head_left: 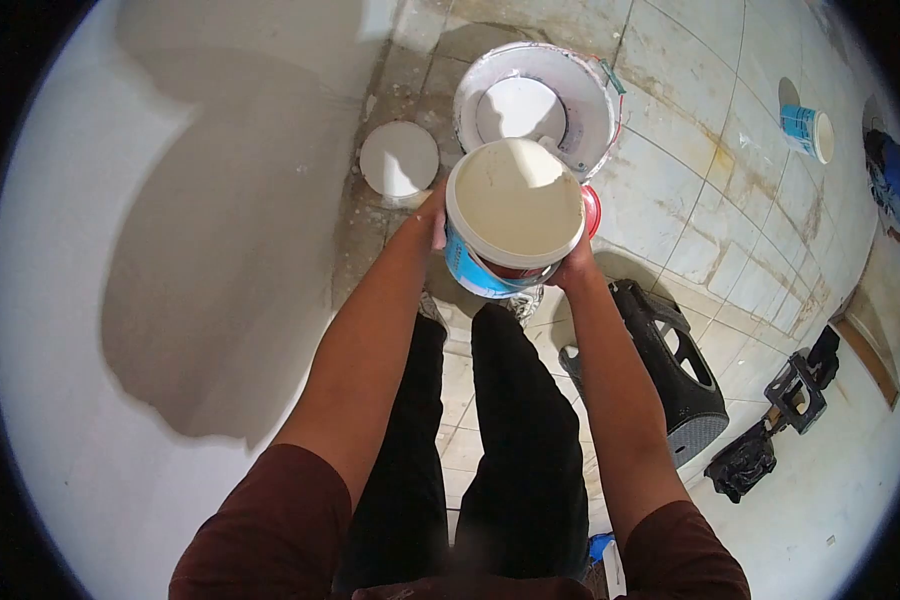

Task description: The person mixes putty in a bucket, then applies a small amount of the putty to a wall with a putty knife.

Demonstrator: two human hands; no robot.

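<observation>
Your maroon sleeves (265, 520) nearest, bare forearms reaching forward. Blue-labelled tub (470, 265) held up between left hand (436, 217) and right hand (574, 263), one at each side; pale interior visible. Fingers mostly hidden; cannot tell whether spread or pressed together. Beyond your tub: larger white bucket (598, 110). White disc (399, 160) left, black stool (705, 405) right.

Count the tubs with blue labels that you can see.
2. The near tub is held between the left hand and right hand. The far tub is on the tiled floor, right of the large bucket. Labels facing away could be hidden.
</observation>
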